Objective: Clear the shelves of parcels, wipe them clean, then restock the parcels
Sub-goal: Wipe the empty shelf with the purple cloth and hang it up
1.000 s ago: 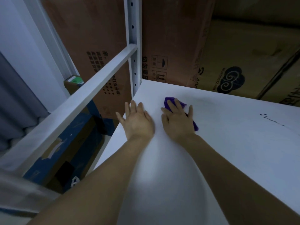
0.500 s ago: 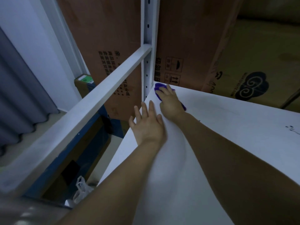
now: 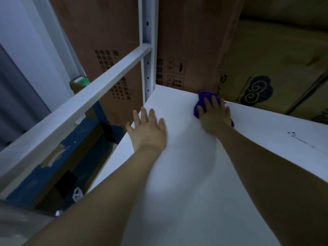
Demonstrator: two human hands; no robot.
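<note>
A white shelf board (image 3: 195,174) fills the lower middle of the head view, with no parcels on it. My right hand (image 3: 213,115) presses a purple cloth (image 3: 201,99) flat against the board near its back edge, fingers spread over the cloth. My left hand (image 3: 147,130) rests flat on the board near its left edge, fingers straight and slightly spread, holding nothing. Most of the cloth is hidden under my right hand.
Large brown cardboard boxes (image 3: 191,41) and a tan box with a cloud logo (image 3: 266,68) stand behind the shelf. A white upright post (image 3: 147,50) and a diagonal white rail (image 3: 76,103) frame the left side. Blue boxes (image 3: 53,166) lie below. Dark marks (image 3: 294,137) spot the board at right.
My right hand has slid the purple cloth from the back left corner to the right along the back edge. My left hand stays flat on the board near its left edge.
</note>
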